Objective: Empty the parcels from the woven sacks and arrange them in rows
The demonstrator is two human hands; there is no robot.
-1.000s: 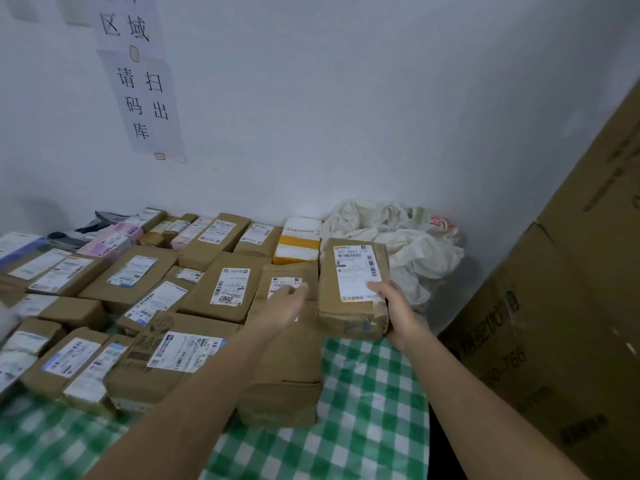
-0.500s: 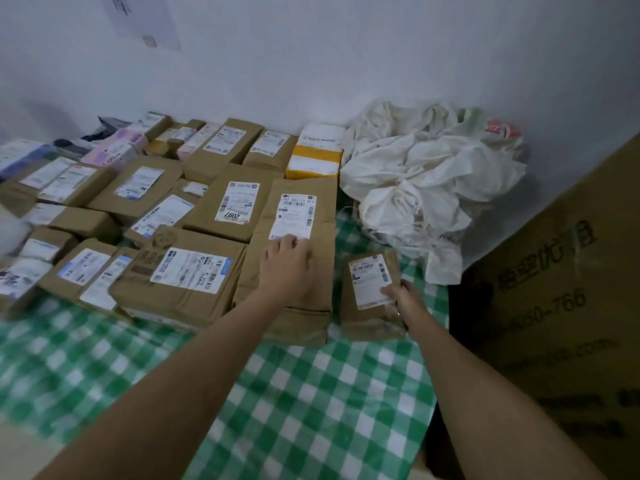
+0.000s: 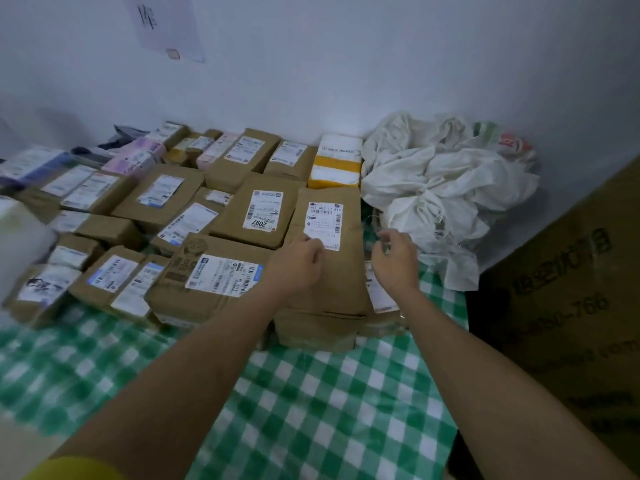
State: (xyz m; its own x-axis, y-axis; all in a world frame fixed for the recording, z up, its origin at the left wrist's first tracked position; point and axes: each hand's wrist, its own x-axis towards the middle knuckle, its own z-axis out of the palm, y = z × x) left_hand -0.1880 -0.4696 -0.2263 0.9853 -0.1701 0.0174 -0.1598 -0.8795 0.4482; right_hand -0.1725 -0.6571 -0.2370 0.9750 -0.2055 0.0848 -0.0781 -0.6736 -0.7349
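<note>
- Head view: left hand (image 3: 299,263) rests with curled fingers on the tall brown parcel (image 3: 325,271).
- Right hand (image 3: 394,261) hovers over the small parcel (image 3: 379,299), fingers loosely spread, holding nothing.

Both forearms are bare from elbow to wrist, with no watch, band or glove on either. The left hand (image 3: 297,268) and right hand (image 3: 394,261) are bare too. Well back from the left hand, a yellow sleeve (image 3: 74,470) edge shows.

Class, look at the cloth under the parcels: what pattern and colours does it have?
The cloth is a green-and-white check, shown clearly in the head view.
</note>
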